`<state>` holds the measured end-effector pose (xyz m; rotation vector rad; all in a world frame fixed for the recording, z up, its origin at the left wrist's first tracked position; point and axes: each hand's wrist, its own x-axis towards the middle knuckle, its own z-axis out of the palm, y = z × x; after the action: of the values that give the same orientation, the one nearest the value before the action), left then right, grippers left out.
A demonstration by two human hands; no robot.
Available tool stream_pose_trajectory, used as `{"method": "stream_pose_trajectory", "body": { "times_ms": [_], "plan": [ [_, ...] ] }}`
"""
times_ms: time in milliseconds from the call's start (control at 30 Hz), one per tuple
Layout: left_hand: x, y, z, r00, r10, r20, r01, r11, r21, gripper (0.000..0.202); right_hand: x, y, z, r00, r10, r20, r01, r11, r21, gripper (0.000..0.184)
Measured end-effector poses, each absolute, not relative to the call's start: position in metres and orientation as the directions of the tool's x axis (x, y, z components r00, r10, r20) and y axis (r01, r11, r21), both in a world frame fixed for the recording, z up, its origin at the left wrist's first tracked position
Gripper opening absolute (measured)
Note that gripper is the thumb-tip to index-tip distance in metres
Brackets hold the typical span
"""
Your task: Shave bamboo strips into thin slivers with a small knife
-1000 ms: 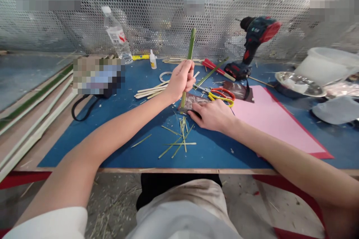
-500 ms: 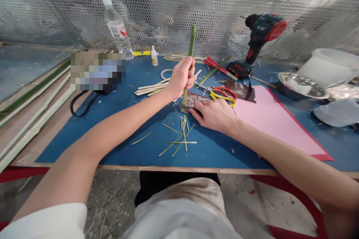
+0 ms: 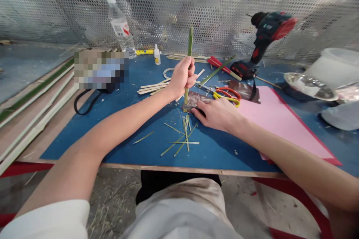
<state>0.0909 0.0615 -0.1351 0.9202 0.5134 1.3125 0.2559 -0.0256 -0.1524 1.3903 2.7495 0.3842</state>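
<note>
Gripping an upright green bamboo strip [image 3: 190, 44] in its closed fist, the left hand [image 3: 182, 78] holds the lower end at a glossy brown sheet [image 3: 196, 98], pinned under the flat right hand [image 3: 217, 115].

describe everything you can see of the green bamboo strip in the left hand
The bamboo strip is long and narrow, green above and paler toward its lower end. It stands nearly upright, gripped in the left hand, its top well above the hand. Its lower end comes down at the edge of a dark sheet under the right hand, over the blue table; I cannot tell whether they touch.
</note>
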Motion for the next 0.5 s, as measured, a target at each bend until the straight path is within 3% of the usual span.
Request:
{"method": "stream_pose_trajectory", "body": {
  "times_ms": [500],
  "plan": [
    [0.085,0.073,-0.145,0.192,0.964,0.187,-0.606,-0.034,0.795,0.027,0.262,-0.028,-0.155,-0.644,0.764,0.044,0.746,0.614,0.256,0.057]
  ]
}}
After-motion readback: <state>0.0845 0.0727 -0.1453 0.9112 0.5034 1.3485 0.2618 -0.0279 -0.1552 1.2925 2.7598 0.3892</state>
